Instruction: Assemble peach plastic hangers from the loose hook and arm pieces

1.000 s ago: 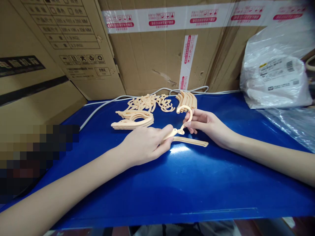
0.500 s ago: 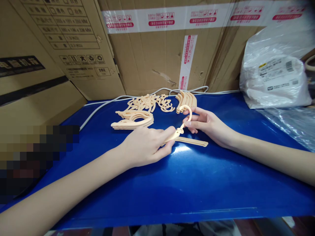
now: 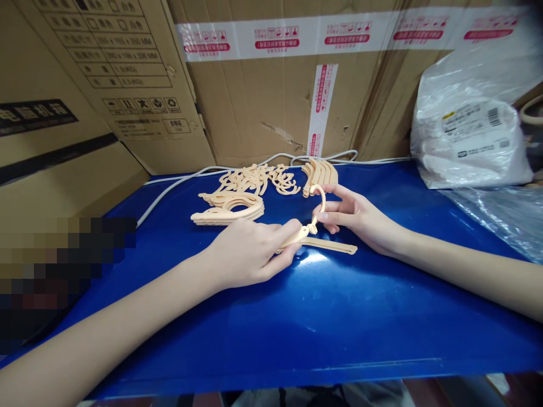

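My left hand [image 3: 254, 251] is closed on a cream plastic hanger arm [image 3: 302, 233], whose rounded end with a hole sticks out past the fingertips. Between the thumb and fingers of my right hand [image 3: 345, 212] is a cream hanger hook [image 3: 323, 198]. The hook's lower end sits right at the hanger arm's end; I cannot tell whether the two are joined. A long flat cream strip [image 3: 331, 245] reaches out to the right from under my left hand, partly hidden by it.
Behind my hands lie a stack of curved hanger pieces [image 3: 229, 213], a heap of loose hooks [image 3: 246, 180] and a row of hanger arms [image 3: 324, 172]. A white cable [image 3: 169, 189] runs along cardboard boxes [image 3: 263, 107]. A plastic-wrapped parcel [image 3: 470, 141] stands at the back right.
The hook has turned and shifted slightly left in my right hand, its lower end now at the hanger arm's tip. My left hand stays nearly still.
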